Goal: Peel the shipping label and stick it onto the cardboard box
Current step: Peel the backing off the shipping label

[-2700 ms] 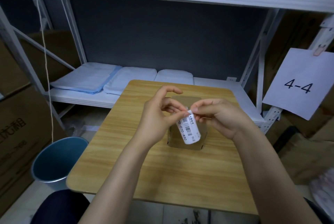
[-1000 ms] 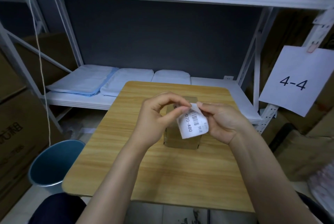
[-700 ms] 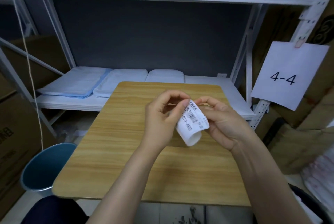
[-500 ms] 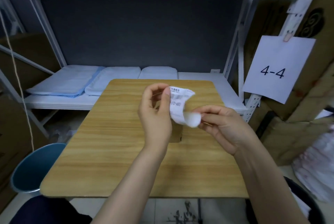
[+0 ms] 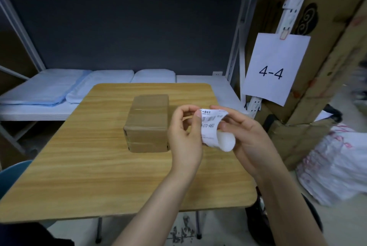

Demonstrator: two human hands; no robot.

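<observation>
— Head view: where's the label?
— The label (image 5: 211, 126) is pinched between both hands: left hand (image 5: 184, 136) thumb on its top edge, right hand (image 5: 246, 136) fingers clamped behind the curl.
— And the box?
— The box (image 5: 148, 122) sits on the table (image 5: 99, 176), just left of the left hand.

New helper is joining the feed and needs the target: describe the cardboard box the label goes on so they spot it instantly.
Find the wooden table in front of the white shelving. The cardboard box sits alone near its middle, just left of the left hand and right hand holding the label. It is small, plain brown and closed, unlike the big cartons beside the shelves.
</observation>
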